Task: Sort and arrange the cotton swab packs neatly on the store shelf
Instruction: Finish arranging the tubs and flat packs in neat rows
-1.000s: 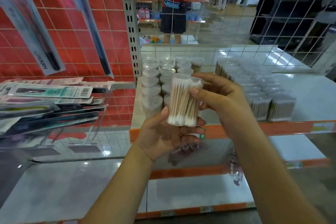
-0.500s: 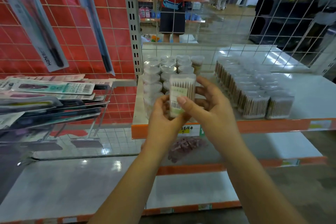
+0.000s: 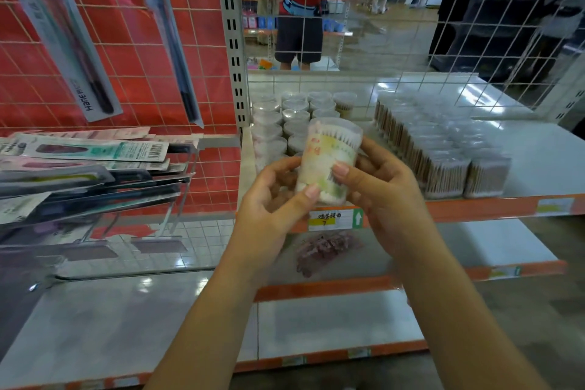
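Two big blocks of stock are sitting on the white store shelf [image 3: 538,161] with the orange front edge: round clear tubs [image 3: 294,115] of swabs packed in rows on the left by the upright post, and a long block of square wooden-stick swab packs [image 3: 443,149] on the right, well apart from the tubs. Behind it all, wire mesh is closing off the back. Off to the left, carded hair tools [image 3: 88,152] are hanging on hooks against the red grid, not part of this job.

Now the bit in hand. One round swab tub [image 3: 329,158] is being held up in front of the shelf edge, just over the price tag [image 3: 332,218], slightly tilted with the printed label facing the camera. Both hands are on it: the left hand [image 3: 272,209] is curling round its lower left side with the thumb pressing near the base, and the right hand [image 3: 383,196] is wrapping the right side, thumb across the barcode.

My take on doing this well: it looks like the label is getting checked or turned, so I'd be keeping the grip low and light, since thin plastic like that probably flexes and the lid could pop. It matches the round tubs, so it likely belongs at the front of those rows. I'd be setting it down upright, label forward, snug against its neighbours without nudging the front row askew. Can't tell whether there's a gap there, because the hands are hiding that spot.
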A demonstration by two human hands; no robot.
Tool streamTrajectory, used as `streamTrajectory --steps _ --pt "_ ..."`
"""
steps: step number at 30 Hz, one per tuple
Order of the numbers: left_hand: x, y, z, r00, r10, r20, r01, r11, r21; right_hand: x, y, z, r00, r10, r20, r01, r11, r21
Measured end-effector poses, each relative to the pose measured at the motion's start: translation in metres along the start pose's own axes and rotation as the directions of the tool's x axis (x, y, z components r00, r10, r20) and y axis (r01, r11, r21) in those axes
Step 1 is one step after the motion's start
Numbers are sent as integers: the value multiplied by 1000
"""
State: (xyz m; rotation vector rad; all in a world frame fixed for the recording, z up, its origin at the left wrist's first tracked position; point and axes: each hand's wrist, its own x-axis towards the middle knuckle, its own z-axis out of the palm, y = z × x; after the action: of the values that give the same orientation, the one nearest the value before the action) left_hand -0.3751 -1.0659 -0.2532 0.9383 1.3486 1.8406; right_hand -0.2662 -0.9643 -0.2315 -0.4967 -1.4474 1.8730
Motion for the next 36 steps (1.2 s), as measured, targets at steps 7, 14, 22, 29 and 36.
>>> streamTrajectory --steps 7,14,22,29,36 --pt "-7 1 0 999 -14 37 13 999 32 -3 5 -2 999 27 42 -25 998 -50" --pt "-8 -5 2 998 54 42 -61 982 181 -10 -1 -1 998 -37 42 45 976 -213" --pt "4 -13 8 997 60 52 -71 967 246 -4 -1 -10 994 -107 26 109 926 -361" --pt "34 -20 8 987 162 4 -143 857 495 34 -11 -42 953 -270 -140 189 886 -423" --pt "78 -22 2 955 292 58 -213 533 819 111 7 -92 910 -307 -279 69 776 -627"
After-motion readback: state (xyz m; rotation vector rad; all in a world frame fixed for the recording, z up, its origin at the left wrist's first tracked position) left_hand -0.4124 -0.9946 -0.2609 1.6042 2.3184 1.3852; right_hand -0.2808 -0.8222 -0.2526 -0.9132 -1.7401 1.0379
